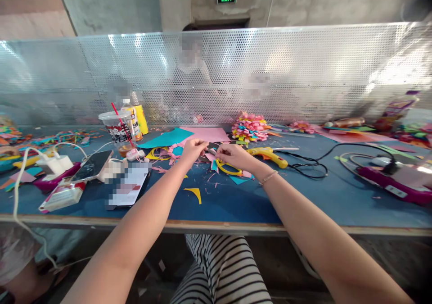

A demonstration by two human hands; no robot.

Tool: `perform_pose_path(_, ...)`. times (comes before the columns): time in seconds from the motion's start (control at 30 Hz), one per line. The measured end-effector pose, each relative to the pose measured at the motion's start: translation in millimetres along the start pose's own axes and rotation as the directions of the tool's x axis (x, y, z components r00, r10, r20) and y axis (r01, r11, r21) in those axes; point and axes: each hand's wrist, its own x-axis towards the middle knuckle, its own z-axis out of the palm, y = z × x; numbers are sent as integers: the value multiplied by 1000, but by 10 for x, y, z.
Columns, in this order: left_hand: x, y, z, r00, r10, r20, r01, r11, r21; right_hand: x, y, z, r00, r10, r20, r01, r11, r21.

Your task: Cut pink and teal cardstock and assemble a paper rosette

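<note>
Over the middle of the blue table, my left hand (195, 150) and my right hand (234, 155) almost meet at the fingertips. Yellow-handled scissors (232, 170) are in my right hand, a handle loop showing below the fingers and the grey blade pointing toward my left hand. My left hand is closed in a pinch; what lies between its fingertips is too small to make out. Beside it is a pink paper fringe with a blue centre (177, 150). Paper scraps lie beneath both hands, with a yellow paper piece (195, 195) closer to the front edge.
A yellow glue gun (268, 156) with a black cord lies right of my hands. Behind stand a pink paper-strip bundle (249, 127) and a perforated metal screen (216, 79). To the left are a plastic cup (116, 126), phones and a purple power strip (56, 181); another power strip (393, 184) sits right.
</note>
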Motion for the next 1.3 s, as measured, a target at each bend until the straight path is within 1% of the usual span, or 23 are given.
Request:
perform_pose_path(0.07, 11, -4, -9, 998, -56, -18, 53, 989, -139, 4, 17, 13, 999, 2, 36, -3, 1000, 27)
perform_pose_path(0.13, 13, 3, -13, 996, -83, -21, 77, 979, -188, 7, 28, 14, 998, -10, 69, 7, 999, 47)
perform_pose_path(0.27, 11, 8, -14, 996, -90, -24, 86, 985, -147, -2, 7, -6, 993, -34, 116, 26, 997, 76)
perform_pose_path(0.37, 11, -1, -15, 995, -93, -37, 88, 989, -118, -13, -39, -22, 988, -30, 148, 15, 995, 100)
perform_pose_path(0.47, 11, -8, -20, 993, -111, -42, 105, 987, -122, -21, -73, -30, 987, -22, 161, 5, 994, 108)
perform_pose_path(0.53, 11, -12, -24, 993, -116, -26, 111, 985, -132, -23, -79, -32, 987, -33, 159, 17, 995, 100)
perform_pose_path(0.7, 1, -16, -23, 995, -92, 49, 98, 986, -138, -18, -60, -24, 988, -54, 144, 42, 996, 85)
perform_pose_path(0.77, -9, -7, -17, 992, -107, 73, 117, 981, -158, -12, -47, -16, 992, -45, 114, 33, 994, 105)
perform_pose_path(0.83, -22, 15, -12, 985, -131, 111, 153, 966, -211, -4, -32, -6, 997, -32, 77, 19, 987, 162)
perform_pose_path(0.9, -38, 55, -14, 971, -165, 174, 214, 924, -317, 4, -15, 2, 998, -24, 50, 10, 967, 255)
perform_pose_path(1.0, -72, 155, -43, 931, -208, 301, 339, 799, -497, 12, -2, 8, 998, -19, 56, -5, 914, 405)
perform_pose_path(1.07, -106, 240, -77, 907, -195, 372, 387, 733, -559, 11, -7, 6, 997, -10, 72, -27, 868, 496)
perform_pose_path(1.1, -125, 280, -96, 901, -176, 396, 390, 727, -565, 8, -13, 3, 997, -2, 78, -40, 844, 534)
perform_pose_path(1.13, -143, 315, -114, 895, -161, 417, 389, 738, -551, 3, -21, 0, 997, 8, 81, -53, 823, 566)
perform_pose_path(1.2, -175, 359, -146, 883, -150, 444, 380, 785, -490, -8, -33, -7, 996, 24, 86, -72, 786, 614)
perform_pose_path(1.3, -199, 357, -183, 865, -156, 476, 371, 839, -398, -20, -31, -13, 995, 19, 99, -80, 742, 666)
